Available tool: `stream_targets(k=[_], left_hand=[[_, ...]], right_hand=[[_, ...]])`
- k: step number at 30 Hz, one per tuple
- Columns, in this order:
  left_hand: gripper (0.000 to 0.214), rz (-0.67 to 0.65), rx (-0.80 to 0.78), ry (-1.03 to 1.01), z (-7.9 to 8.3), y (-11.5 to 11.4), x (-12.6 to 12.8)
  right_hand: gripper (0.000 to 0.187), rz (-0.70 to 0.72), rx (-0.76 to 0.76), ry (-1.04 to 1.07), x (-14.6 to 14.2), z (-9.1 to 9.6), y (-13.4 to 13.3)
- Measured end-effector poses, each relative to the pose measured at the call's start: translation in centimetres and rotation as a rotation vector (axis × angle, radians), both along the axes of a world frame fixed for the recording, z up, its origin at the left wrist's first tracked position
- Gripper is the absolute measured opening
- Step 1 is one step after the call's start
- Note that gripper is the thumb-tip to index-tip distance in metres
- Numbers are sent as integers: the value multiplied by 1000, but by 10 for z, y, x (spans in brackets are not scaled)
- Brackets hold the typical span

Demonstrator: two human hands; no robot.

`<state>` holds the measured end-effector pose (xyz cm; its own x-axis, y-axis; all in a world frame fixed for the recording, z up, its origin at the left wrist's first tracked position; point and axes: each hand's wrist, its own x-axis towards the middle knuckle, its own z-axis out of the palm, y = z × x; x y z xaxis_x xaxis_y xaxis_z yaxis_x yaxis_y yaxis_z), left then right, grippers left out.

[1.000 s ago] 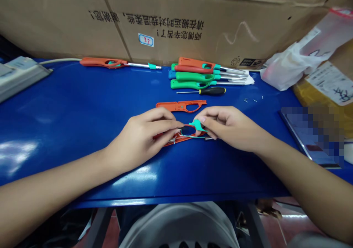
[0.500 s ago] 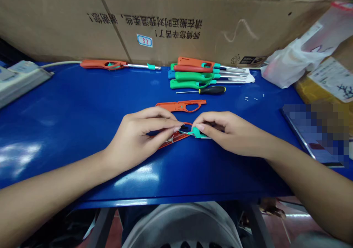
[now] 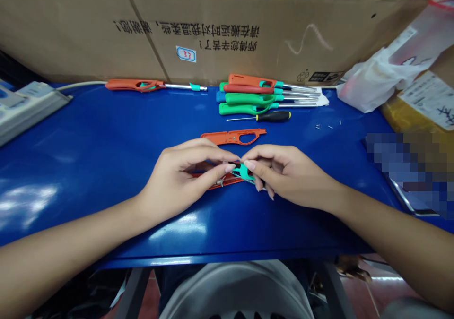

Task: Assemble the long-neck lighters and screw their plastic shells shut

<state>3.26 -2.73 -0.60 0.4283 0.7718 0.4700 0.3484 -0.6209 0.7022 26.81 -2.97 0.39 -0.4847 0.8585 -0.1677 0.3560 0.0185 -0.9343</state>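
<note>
My left hand (image 3: 184,170) pinches a small black piece (image 3: 236,167) between thumb and fingertips. Facing it, my right hand (image 3: 291,175) has thumb and fingers closed on a turquoise-green lighter trigger (image 3: 244,172); the black piece and the trigger meet between the two hands. Below them lies an open orange lighter half-shell (image 3: 231,181) with small metal parts inside, partly covered by my left fingers. Just behind my hands rests the other orange half-shell (image 3: 227,136), its trigger loop at the right.
A black-handled screwdriver (image 3: 273,116) lies beneath several stick lighters (image 3: 248,98). One orange lighter (image 3: 133,85) is by the cardboard box (image 3: 92,30). Small metal pins (image 3: 329,127), a plastic bag (image 3: 365,87) and a blurred-out flat device (image 3: 407,177) are right; a power strip (image 3: 35,106) is left.
My right hand has brought the green trigger leftward, up against the black piece at my left fingertips. The thin wire seen between them earlier is now mostly hidden.
</note>
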Motion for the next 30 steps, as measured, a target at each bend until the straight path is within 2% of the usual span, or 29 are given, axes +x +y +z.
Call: stream_targets(k=[7,9,22,30], left_hand=[[10,68,-52,-77,2,0,2],[10,70,-54,-94,2,0,2],[16,-18,-6,-137,1,-1,2],[19,32,-18,-122,6,-3,3]], right_hand=[[18,-67,-133,194,-4,1,-2],[22,-74,-122,219,-3,0,-3],[14,-100,-4,113,-7,-1,-6],[11,-94,62,115,-6,1,-6]])
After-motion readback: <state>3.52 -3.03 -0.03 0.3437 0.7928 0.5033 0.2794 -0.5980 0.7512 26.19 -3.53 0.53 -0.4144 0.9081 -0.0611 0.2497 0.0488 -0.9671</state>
